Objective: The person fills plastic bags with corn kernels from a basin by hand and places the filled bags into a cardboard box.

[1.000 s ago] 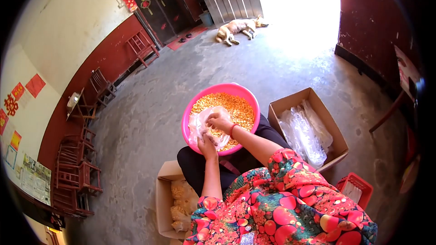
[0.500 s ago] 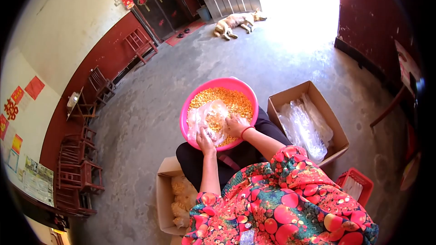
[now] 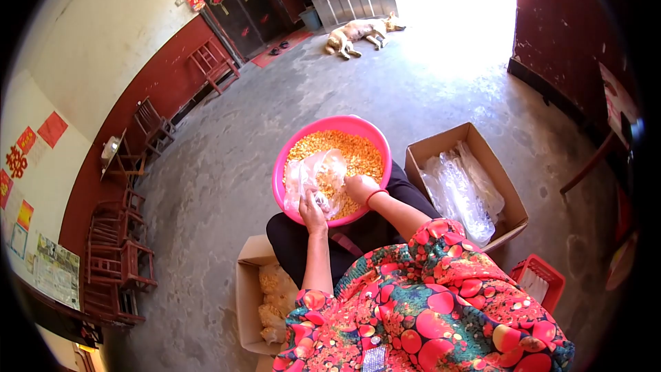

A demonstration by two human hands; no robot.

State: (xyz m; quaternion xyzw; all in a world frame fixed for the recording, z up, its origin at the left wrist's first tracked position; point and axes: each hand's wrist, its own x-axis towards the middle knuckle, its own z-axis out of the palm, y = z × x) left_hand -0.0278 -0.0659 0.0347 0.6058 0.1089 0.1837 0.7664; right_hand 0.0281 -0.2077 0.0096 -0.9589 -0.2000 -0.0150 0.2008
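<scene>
Right hand at yellow kernels, fingers now hidden, can't tell grip; left hand grips clear bag, apparently steadying it alone.

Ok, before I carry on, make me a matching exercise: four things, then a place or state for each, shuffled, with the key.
1. Left hand
2. Right hand
3. Pink basin
4. Dog

A. Lying on the floor
B. Containing yellow-orange pieces
C. Holding a clear bag
D. Red band at its wrist

Pairs: 1-C, 2-D, 3-B, 4-A
</scene>
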